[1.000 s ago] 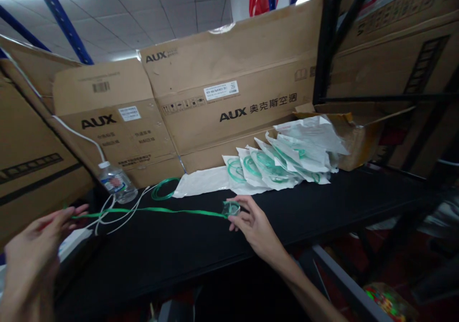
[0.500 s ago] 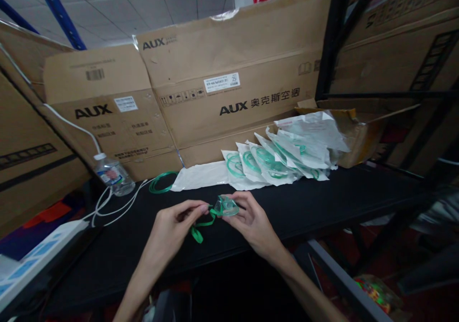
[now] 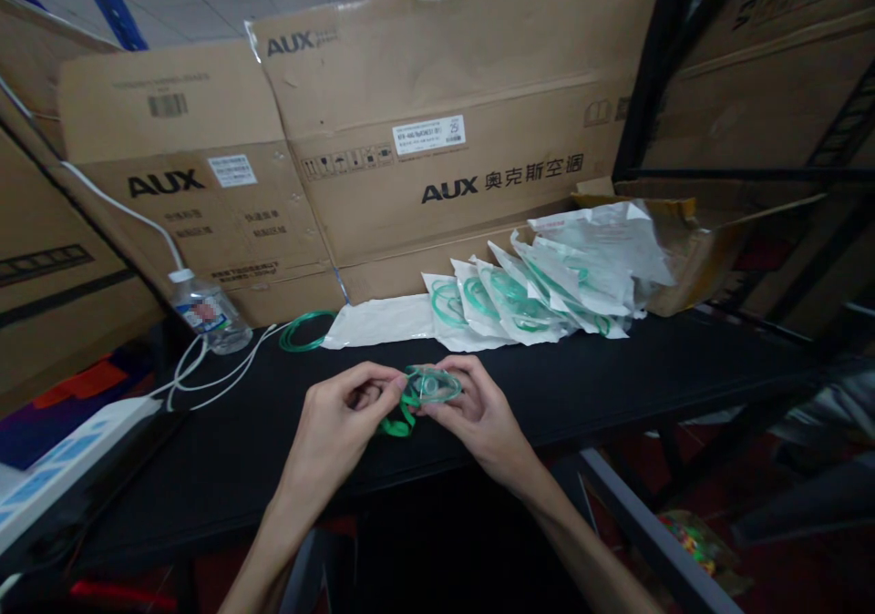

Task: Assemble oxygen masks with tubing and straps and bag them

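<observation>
Over the black table (image 3: 684, 368), my right hand (image 3: 482, 418) is closed on a small clear oxygen mask (image 3: 432, 383). My left hand (image 3: 342, 414) pinches the mask's green strap (image 3: 400, 423), which is bunched between the two hands. The hands nearly touch at the mask. Behind them lies a row of several white sealed packets (image 3: 519, 309) holding green tubing, and a flat white empty bag (image 3: 379, 321).
A loose coil of green tubing (image 3: 302, 333) and a water bottle (image 3: 203, 312) lie at the back left beside white cables (image 3: 205, 377). A white power strip (image 3: 61, 464) sits at the left. Large AUX cardboard boxes (image 3: 424, 140) wall the back. An open carton (image 3: 684, 250) stands at the right.
A second ago my left hand held the strap stretched far to the left. It has come in to the mask, and the strap is now gathered into a bunch between the hands.
</observation>
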Available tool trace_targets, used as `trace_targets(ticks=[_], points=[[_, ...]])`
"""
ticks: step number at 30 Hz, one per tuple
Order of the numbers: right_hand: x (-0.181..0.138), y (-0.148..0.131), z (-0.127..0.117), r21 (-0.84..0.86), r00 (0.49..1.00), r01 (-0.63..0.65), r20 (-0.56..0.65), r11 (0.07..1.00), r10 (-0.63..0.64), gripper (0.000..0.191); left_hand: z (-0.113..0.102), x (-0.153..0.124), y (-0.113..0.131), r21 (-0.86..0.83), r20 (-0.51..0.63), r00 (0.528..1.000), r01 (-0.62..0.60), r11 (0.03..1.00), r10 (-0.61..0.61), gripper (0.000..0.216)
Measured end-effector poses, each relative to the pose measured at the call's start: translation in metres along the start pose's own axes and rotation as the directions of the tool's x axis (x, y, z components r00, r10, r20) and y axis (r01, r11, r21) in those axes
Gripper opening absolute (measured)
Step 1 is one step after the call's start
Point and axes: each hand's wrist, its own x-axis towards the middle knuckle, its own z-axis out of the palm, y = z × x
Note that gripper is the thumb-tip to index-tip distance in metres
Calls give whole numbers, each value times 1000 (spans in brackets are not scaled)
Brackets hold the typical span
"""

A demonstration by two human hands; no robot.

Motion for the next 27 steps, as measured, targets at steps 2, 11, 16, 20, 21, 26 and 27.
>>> trace_targets(ticks=[2,11,16,20,21,26,27], points=[[0,0,0,0,1000,5,0,1000,-5,37,0,0,0,-13,-2,1000,8,1000,-8,28],[1,5,-2,-32,999,35,22,999,-34,34,0,0,3,-50,-47,999,11,999,-14,28],[1,5,-2,-32,999,38,39,999,-37,34,3,-2,4,-132,-47,998,29,991,-36,27],[1,5,-2,-20,997,66,28,998,-65,33,8,-3,4,-151,-49,997,49,987,-57,28],[1,5,-2,-21,997,71,25,997,-70,32,8,-3,3,-145,-46,997,54,988,-62,29],[-1,7,-2,-60,995,83,57,995,-79,28,10,-4,-2,-116,-29,997,70,991,-74,31],[-2,7,-2,-70,995,86,65,994,-81,28,11,-4,-2,-127,-34,996,74,989,-78,31]])
